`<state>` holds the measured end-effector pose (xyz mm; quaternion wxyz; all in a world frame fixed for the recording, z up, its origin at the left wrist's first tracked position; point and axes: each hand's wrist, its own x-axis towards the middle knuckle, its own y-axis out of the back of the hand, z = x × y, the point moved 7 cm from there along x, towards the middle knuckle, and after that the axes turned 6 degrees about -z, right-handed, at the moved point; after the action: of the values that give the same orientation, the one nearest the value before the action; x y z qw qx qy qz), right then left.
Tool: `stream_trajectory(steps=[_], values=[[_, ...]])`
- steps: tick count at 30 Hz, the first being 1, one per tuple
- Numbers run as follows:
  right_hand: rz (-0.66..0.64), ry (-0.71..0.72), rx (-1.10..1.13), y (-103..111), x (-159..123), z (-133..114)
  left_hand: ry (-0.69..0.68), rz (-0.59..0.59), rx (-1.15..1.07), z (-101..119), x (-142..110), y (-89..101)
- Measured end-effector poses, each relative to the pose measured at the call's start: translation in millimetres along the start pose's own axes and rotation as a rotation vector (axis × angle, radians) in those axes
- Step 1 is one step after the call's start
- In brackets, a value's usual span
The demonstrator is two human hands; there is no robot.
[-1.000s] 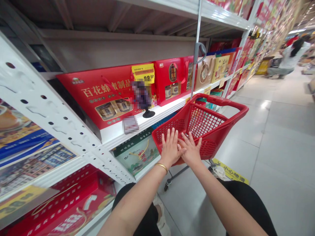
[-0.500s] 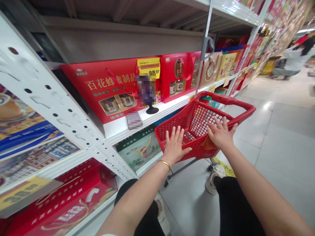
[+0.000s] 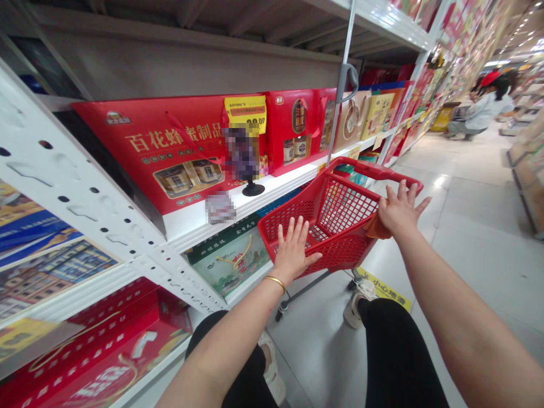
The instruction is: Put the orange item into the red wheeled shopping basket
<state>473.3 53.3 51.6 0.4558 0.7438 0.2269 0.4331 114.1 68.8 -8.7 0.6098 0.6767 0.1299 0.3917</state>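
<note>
Two bare hands reach forward, backs up. The left hand (image 3: 291, 252), gold metal bangle (image 3: 275, 281) at its wrist, is open and grasps nothing, fingers spread over the near rim of a red plastic mesh shopping cart (image 3: 340, 235). The right hand (image 3: 399, 209) splays wide, an orange-brown cloth (image 3: 375, 229) under its palm, beside the cart's right end. Alongside, white metal shelving (image 3: 187, 226) bears red cardboard gift boxes (image 3: 123, 164). Pale tiled floor (image 3: 476, 249) runs toward a distant crouching person in white (image 3: 484, 110)

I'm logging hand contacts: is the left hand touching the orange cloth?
Apart. The head view shows part of the red cart between the left hand and the orange cloth.
</note>
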Motion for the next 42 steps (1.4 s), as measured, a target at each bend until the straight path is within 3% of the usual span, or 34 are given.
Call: stream_trajectory(steps=[4,9,13,29,33,36,40,42], values=[[0.056,0.074,0.019,-13.7,-40.2,-35.2,-0.004,0.03,-0.013,-0.7,-0.5,0.3],[0.045,0.175,0.096,-32.8,-102.7,-101.7,0.008,0.073,-0.022,-3.4,-3.9,2.6],[0.025,0.202,0.167,-39.2,-134.6,-136.8,0.01,0.083,-0.034,-4.0,-5.9,4.4],[-0.01,0.313,0.282,-46.7,-181.4,-183.1,-0.023,0.093,-0.023,-2.6,-6.3,2.0],[-0.004,0.413,0.342,-44.6,-184.0,-184.3,-0.034,0.101,-0.006,-2.9,-6.8,2.5],[-0.063,0.482,0.333,-33.7,-168.8,-178.8,-0.025,0.133,-0.014,-4.5,-7.7,2.3],[-0.046,0.321,0.279,14.7,-116.1,-158.6,0.0,0.219,-0.048,-8.2,-10.1,2.1],[0.044,0.218,0.246,50.4,-90.0,-152.8,0.002,0.23,-0.054,-8.9,-10.6,1.0]])
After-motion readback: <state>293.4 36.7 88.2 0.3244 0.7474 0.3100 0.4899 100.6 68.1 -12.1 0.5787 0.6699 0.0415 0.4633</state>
